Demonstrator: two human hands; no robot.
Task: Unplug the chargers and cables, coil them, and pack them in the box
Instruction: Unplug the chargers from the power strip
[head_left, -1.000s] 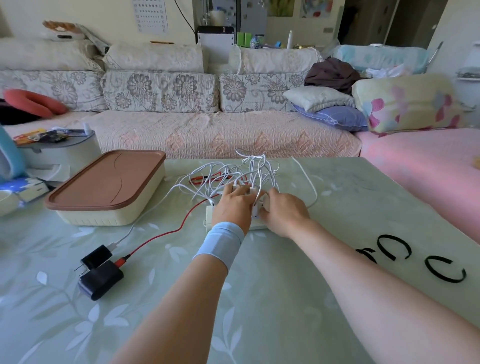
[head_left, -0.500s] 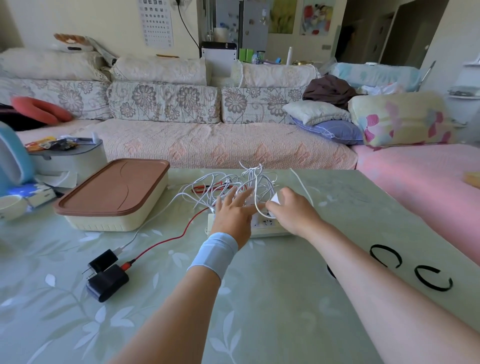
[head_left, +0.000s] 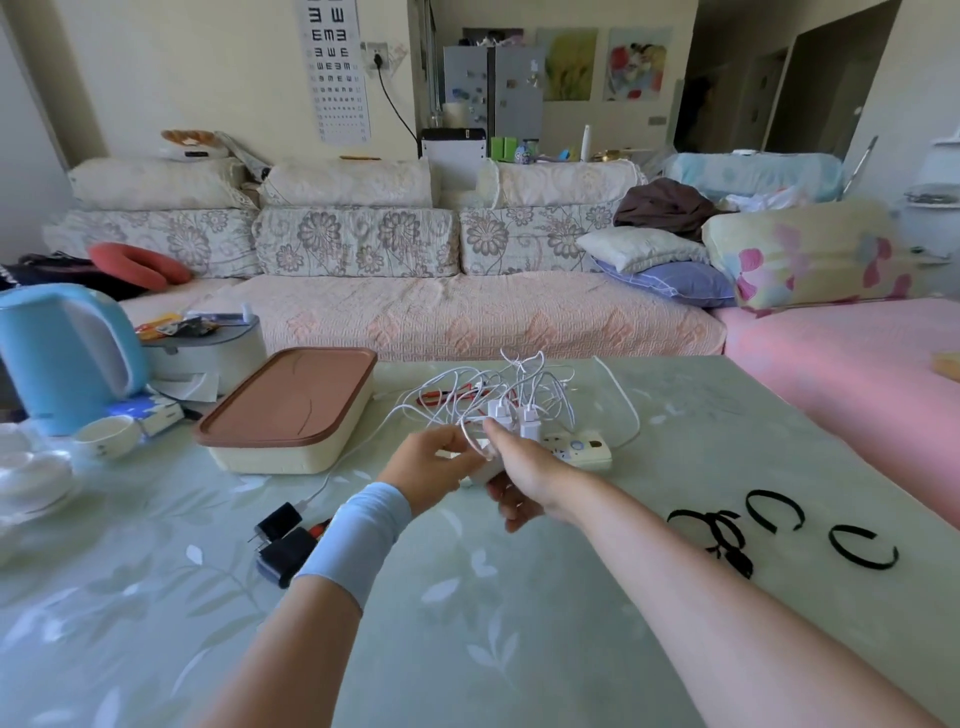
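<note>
Power strip: white, lay flat on the green leaf-patterned table, long axis running left to right; its near-left end was hidden behind the hands.
Plugged chargers: two white adapters stood upright in the strip, cables leaving from their tops.
Cable tangle: white leads with a red one among them, heaped just behind the strip; one white lead looped out to the right and back.
Held charger: a white block between the two hands, just in front of the strip, long axis tilted down to the left; a white cable arched over it.
Left hand: forearm reached forward from bottom centre, pale blue wristband on it; fingers curled closed around the white cable and the block's left side.
Right hand: forearm came in from the lower right, back of the hand up; thumb and fingers pinched the held charger, fingers curled beneath.
Black chargers: two lay on the table left of the left wrist, prongs pointing left, a white and a red lead attached.
Box: cream, with a brown lid shut on it, left of the tangle, long axis angled away to the right.
Cable ties: black open loops on the table to the right.
Writing: an eye chart of E shapes on the far wall; no brand was readable on the chargers.
</note>
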